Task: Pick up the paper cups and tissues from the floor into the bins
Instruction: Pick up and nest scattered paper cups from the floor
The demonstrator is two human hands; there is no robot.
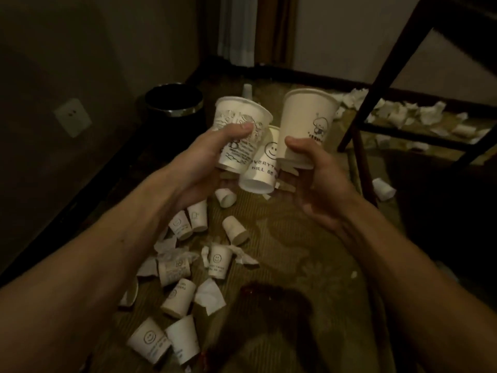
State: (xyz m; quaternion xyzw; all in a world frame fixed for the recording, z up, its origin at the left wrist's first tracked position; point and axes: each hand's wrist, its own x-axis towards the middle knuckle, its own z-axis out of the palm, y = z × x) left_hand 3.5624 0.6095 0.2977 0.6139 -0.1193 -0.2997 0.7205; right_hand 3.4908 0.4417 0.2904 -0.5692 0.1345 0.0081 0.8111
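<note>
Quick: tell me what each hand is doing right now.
Left hand: curled round the scribble-print cup, thumb on its side.
Right hand: curled round the base of the cartoon-print cup.
Smiley cup between them: which hand holds it cannot be told.

Legible wording is confined to the tilted cup (259, 162), nearer than and right of the black bin (174, 103): a smiley face above "EVERYTH" and "WILL BE", both lines cut off at the right. The printed cup (242, 110) gripped by the left hand (204, 168), just right of the bin, carries lettering too blurred to read; the cartoon cup (306, 117) in the right hand (320, 189), farther right, shows a small figure over an unreadable caption. Well nearer than the bin, the mid-floor cup (217, 261) and the nearest cup (149, 339) bear smileys, wording illegible.
</note>
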